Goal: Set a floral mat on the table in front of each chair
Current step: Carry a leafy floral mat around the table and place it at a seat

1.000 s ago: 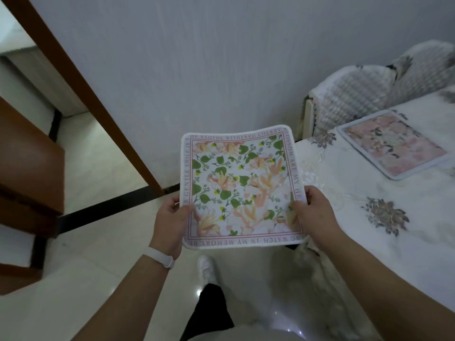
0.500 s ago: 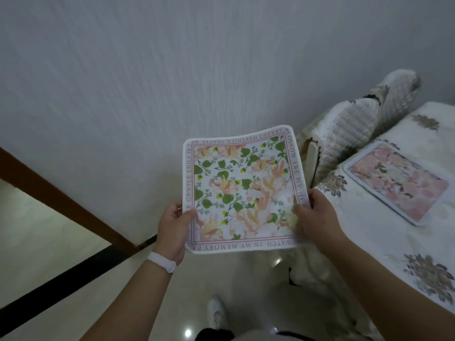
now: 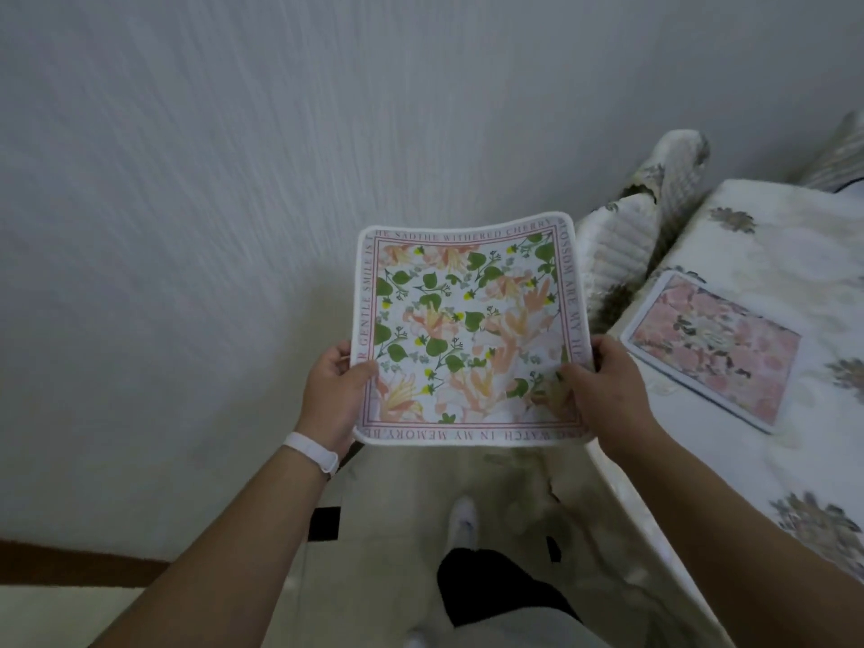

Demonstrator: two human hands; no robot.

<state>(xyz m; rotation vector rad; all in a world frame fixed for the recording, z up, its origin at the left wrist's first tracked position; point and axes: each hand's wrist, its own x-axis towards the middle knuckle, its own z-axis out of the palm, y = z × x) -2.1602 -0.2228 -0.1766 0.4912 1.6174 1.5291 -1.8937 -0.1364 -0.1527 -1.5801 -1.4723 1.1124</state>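
Note:
I hold a square floral mat [image 3: 467,334] with green leaves, peach flowers and a lettered border, flat in the air over the floor left of the table. My left hand [image 3: 334,395] grips its left edge and my right hand [image 3: 603,390] grips its right edge. A second, pink floral mat [image 3: 715,357] lies on the table [image 3: 771,254], which wears a white flowered cloth. A chair [image 3: 654,212] with a quilted cover stands at the table's far left side, in front of the pink mat.
A pale textured wall [image 3: 234,180] fills the left and top of the view, close ahead. A glossy light floor [image 3: 397,507] lies below, with my white shoe [image 3: 463,526] on it. The tablecloth's skirt [image 3: 654,530] hangs down at the right.
My view has swung right and towards the wall; the doorway and wooden frame have left the picture. The held mat stays between my hands, and the table and chair sit farther right.

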